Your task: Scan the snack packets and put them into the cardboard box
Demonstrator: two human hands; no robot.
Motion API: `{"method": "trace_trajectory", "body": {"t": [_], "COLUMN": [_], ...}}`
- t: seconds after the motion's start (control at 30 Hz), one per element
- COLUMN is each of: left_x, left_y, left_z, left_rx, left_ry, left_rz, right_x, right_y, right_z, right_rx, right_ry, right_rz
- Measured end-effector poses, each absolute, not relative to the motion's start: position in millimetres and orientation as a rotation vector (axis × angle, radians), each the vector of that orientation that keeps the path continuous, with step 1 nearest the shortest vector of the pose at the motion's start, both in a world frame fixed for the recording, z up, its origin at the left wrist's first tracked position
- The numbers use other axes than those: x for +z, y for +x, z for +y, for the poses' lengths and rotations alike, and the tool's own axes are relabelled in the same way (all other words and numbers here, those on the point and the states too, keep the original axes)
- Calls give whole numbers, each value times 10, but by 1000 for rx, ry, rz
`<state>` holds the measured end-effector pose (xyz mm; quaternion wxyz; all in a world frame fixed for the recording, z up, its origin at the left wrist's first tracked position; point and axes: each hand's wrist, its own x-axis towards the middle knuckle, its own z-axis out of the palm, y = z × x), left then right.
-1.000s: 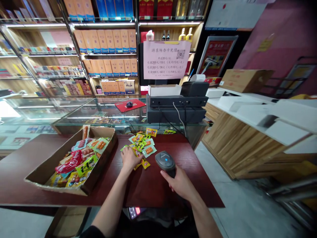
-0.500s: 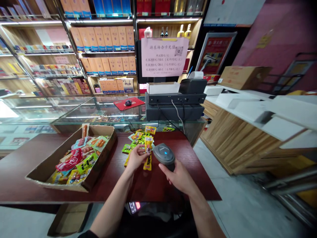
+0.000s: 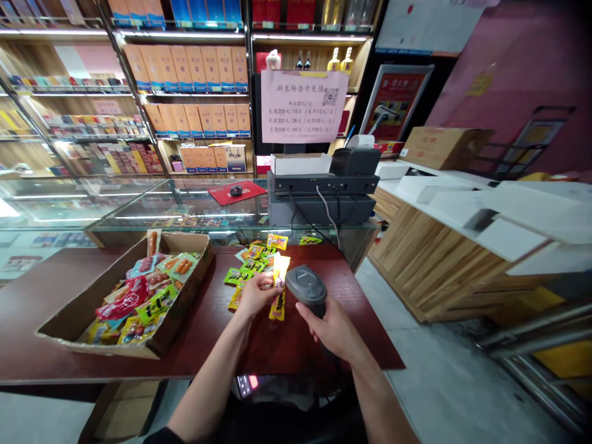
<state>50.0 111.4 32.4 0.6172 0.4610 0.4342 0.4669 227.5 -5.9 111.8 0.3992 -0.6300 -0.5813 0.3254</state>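
Note:
A grey barcode scanner point(image 3: 306, 288) is gripped in my right hand point(image 3: 329, 324), its head tilted toward the left. My left hand point(image 3: 259, 295) pinches a yellow snack packet point(image 3: 280, 266) upright just left of the scanner, and bright light falls on its upper part. Another yellow packet point(image 3: 277, 308) lies on the table right below it. Behind my left hand is a loose pile of green and yellow snack packets point(image 3: 252, 265). An open cardboard box point(image 3: 178, 320) of packaged sausages and snacks stands to the left.
The dark red wooden table point(image 3: 208, 357) meets a glass display counter point(image 3: 134, 216) at the back. A black cash drawer point(image 3: 324, 209) with cables and a receipt printer point(image 3: 356, 161) stand behind the packets. One green packet point(image 3: 311, 240) lies near the counter. A phone point(image 3: 246, 385) shows below the table edge.
The scanner's blue light has gone off, and a bright glow now lies on the held packet. Both hands keep nearly the same pose; the view has shifted slightly.

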Motion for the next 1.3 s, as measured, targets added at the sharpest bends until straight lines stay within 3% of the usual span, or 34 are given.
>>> {"method": "trace_trajectory", "body": {"t": [0.33,0.73,0.93,1.3], "left_x": [485,1576,1353,703], "left_y": [202,-1727,-1578,-245], "left_z": [1109,1357,1364,1607], "left_rx": [1147,1621,1541,1155], "left_ry": [1006,1183,1216,1411], "left_rz": [1020,1541,1532,1357], "right_x": [998,866,878,880], "right_y": [2220,1875,1839,2305], "right_z": [47,405,448,194], "right_rx": [923,1049,1061,916], "right_ry": [-1549,-1542,-1526,-1622], "right_rz": [-1504,-1671,-1695,-1542]}}
